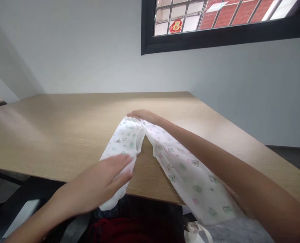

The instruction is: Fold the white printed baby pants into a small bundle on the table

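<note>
White baby pants point(181, 165) printed with small green and pink bear figures lie spread on the table, the waist end away from me. One leg comes down on the left; the longer-looking right one runs off the table's front edge toward me. My left hand point(101, 182), slightly blurred, is over the left leg with its fingers stretched out. At the far end, my right hand point(145, 116) rests flat across the top of the pants, fingers extended, while my forearm stretches above the right leg. Whether my left palm touches the cloth is hidden.
The wooden table point(71, 131) reaches back to a pale wall point(89, 47). A dark-framed window point(188, 42) with bars is at the upper right. Below the front edge are a dark bench point(46, 189) with a white object point(23, 216), and red cloth point(137, 229) near my lap.
</note>
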### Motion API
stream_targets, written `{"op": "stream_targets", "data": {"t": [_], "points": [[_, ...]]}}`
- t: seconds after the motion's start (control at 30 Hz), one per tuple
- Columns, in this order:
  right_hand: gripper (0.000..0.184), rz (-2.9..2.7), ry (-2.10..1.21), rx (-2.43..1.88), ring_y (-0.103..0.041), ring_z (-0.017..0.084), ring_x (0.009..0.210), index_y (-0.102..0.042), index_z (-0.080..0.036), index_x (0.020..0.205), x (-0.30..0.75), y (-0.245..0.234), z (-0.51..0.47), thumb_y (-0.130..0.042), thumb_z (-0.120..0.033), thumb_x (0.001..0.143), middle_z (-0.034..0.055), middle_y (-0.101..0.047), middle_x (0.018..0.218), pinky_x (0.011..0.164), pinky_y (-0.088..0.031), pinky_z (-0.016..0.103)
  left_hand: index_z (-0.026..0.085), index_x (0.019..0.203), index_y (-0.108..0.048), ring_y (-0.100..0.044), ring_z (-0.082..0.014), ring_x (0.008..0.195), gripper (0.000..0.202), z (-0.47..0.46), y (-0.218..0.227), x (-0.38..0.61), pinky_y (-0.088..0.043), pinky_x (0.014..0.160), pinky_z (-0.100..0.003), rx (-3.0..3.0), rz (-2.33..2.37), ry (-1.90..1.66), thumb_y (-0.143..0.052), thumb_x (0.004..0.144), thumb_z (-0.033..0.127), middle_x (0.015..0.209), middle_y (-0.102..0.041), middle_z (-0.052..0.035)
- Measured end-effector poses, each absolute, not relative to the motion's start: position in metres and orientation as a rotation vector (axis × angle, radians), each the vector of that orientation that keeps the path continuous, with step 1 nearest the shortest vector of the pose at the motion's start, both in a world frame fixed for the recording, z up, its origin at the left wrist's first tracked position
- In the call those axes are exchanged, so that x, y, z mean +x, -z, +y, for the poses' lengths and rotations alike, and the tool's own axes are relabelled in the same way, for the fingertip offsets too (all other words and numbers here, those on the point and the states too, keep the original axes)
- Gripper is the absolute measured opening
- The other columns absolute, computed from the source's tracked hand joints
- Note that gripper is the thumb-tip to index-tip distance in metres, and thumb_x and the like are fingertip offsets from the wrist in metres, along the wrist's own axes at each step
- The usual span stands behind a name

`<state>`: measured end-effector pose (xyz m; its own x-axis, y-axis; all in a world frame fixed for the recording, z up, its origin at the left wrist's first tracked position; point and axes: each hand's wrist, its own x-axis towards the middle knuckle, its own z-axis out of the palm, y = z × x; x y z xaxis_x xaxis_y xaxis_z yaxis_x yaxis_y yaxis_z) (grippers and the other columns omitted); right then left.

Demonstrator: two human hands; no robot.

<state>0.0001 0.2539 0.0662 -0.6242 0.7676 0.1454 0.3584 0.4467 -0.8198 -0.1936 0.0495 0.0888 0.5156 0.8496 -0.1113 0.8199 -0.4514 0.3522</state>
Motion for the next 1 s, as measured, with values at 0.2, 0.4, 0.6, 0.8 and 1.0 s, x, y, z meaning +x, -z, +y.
{"op": "stream_targets", "data": {"t": [0.2,0.4,0.6,0.8,1.0], "points": [[0.037,-2.163,-1.094,-0.938,-0.036,0.023,0.122,-0.055,-0.023,0.121,0.069,-0.067,0.210,-0.034,-0.033,0.092,-0.0003,-0.046,0.129,0.104,-0.025,0.042,0.009,0.131,-0.036,-0.046,-0.0275,0.116,0.054,0.147,-0.082,-0.089,-0.039,0.093,-0.040,2.533,1.033,-0.179,-0.018,0.091,0.040,0.131,-0.045,-0.0136],[0.038,-2.428,-0.772,-1.038,-0.030,0.022,0.125,-0.053,-0.027,0.123,0.101,-0.021,0.223,-0.035,-0.040,0.092,-0.0037,-0.041,0.133,0.107,-0.019,0.042,0.005,0.133,-0.033,-0.031,-0.0290,0.127,0.061,0.122,-0.057,-0.059,-0.027,0.103,-0.042,2.583,0.685,-0.057,-0.019,0.090,0.046,0.138,-0.034,-0.0157],[0.044,-2.544,-0.469,-1.141,-0.021,0.020,0.129,-0.042,-0.019,0.132,0.101,-0.007,0.262,-0.027,-0.033,0.094,0.0021,-0.033,0.138,0.107,-0.015,0.041,0.019,0.140,-0.019,-0.024,-0.0294,0.131,0.057,0.028,-0.019,-0.074,-0.019,0.106,-0.045,2.641,0.472,-0.280,-0.027,0.090,0.046,0.143,-0.026,-0.0102],[0.033,-2.163,-0.195,-1.418,-0.053,0.023,0.103,-0.060,-0.016,0.112,0.100,-0.007,0.250,-0.036,-0.023,0.089,0.0070,-0.058,0.113,0.087,-0.040,0.032,0.023,0.127,-0.036,-0.054,-0.0240,0.075,0.045,0.012,-0.005,-0.019,-0.044,0.063,-0.037,2.953,0.906,-0.645,-0.042,0.083,0.030,0.087,-0.055,-0.0080],[0.037,-2.005,-0.290,-1.581,-0.057,0.022,0.082,-0.050,-0.016,0.119,0.096,-0.008,0.250,-0.049,-0.024,0.083,0.0071,-0.062,0.093,0.069,-0.043,0.029,0.017,0.073,-0.046,-0.048,-0.0175,0.055,0.007,0.012,-0.010,0.006,-0.033,0.043,-0.025,3.039,0.977,-0.814,-0.050,0.074,0.023,0.065,-0.048,-0.0043]]}}
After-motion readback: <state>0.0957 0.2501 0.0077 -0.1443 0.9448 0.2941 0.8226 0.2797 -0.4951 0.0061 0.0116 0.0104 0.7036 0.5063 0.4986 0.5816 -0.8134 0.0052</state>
